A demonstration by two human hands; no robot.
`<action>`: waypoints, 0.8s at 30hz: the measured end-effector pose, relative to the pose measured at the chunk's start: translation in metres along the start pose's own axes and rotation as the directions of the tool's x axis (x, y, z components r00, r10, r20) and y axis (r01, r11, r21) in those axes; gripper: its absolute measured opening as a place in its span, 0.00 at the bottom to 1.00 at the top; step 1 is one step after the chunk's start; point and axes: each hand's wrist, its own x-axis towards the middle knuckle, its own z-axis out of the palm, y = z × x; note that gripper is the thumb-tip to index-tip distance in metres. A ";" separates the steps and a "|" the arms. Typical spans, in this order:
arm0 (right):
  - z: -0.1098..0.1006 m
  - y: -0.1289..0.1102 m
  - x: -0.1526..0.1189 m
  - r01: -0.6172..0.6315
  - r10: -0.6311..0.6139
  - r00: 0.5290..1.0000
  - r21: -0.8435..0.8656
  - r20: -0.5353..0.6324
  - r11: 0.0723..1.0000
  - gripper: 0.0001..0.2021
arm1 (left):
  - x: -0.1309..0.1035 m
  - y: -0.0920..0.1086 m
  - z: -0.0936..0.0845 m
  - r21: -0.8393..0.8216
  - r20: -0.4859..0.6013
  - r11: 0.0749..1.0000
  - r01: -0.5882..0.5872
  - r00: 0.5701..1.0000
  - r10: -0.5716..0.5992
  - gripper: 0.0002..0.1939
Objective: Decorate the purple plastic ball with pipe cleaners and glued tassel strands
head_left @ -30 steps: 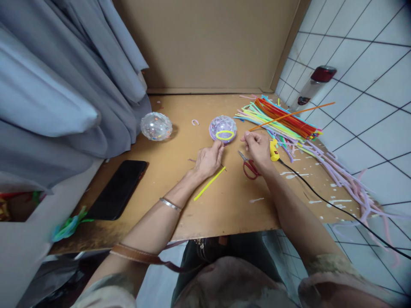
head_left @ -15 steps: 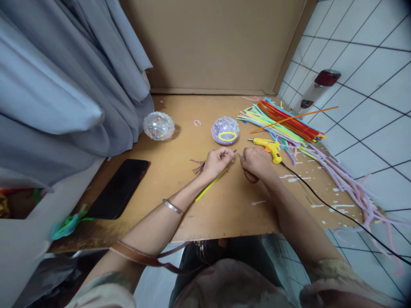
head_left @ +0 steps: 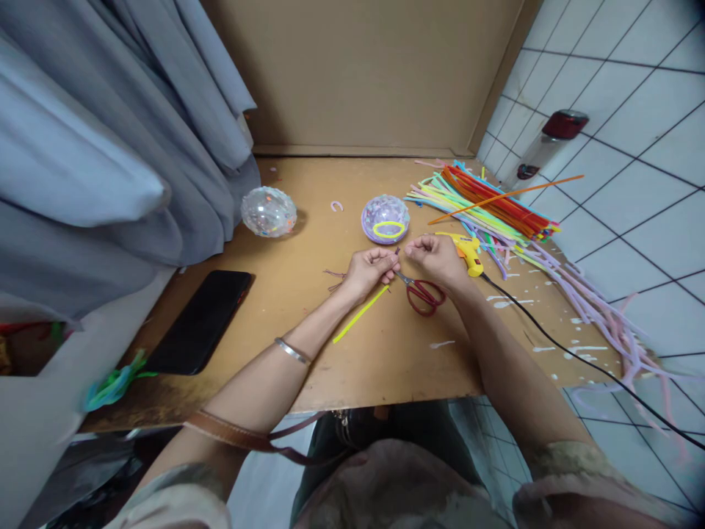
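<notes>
My left hand (head_left: 374,270) pinches a bunch of thin purplish-brown strands (head_left: 334,279), whose loose ends stick out to its left; a short tip shows at the fingertips. Close by on the right, my right hand (head_left: 435,257) has its fingers drawn together; whether anything is between them cannot be made out. Red-handled scissors (head_left: 424,296) lie on the table just below the hands, blades toward the left fingers. A yellow pipe cleaner (head_left: 360,316) rests below my left hand. Beyond the hands sits a lilac-speckled clear bowl (head_left: 384,209) with a yellow ring (head_left: 388,230) at its front.
A yellow glue gun (head_left: 469,257) lies behind my right hand, its black cord running right. Many coloured pipe cleaners (head_left: 496,202) are piled at back right. A clear speckled ball (head_left: 269,211), a small pale curved piece (head_left: 336,207) and a black phone (head_left: 201,322) are on the left.
My right hand has let go of the scissors, which now lie on the table. It has moved slightly up, its fingertips close to those of my left hand.
</notes>
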 end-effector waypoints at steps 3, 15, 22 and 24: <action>0.003 0.000 0.000 -0.022 0.017 0.999 0.127 0.041 0.992 0.08 | 0.000 -0.001 0.000 0.027 0.014 1.000 -0.001 1.000 0.000 0.10; 0.006 0.000 0.000 -0.044 0.030 0.997 0.205 0.074 0.978 0.06 | 0.000 -0.002 -0.001 0.052 0.032 0.999 -0.013 0.999 0.011 0.08; 0.001 0.001 0.002 -0.048 0.043 0.998 0.151 0.036 0.987 0.07 | 0.001 -0.003 -0.002 0.202 -0.003 0.979 -0.029 1.000 0.030 0.07; -0.001 0.002 0.003 -0.052 0.050 0.999 0.140 0.016 0.989 0.06 | 0.002 -0.006 -0.004 0.309 -0.015 0.948 -0.069 0.997 0.078 0.07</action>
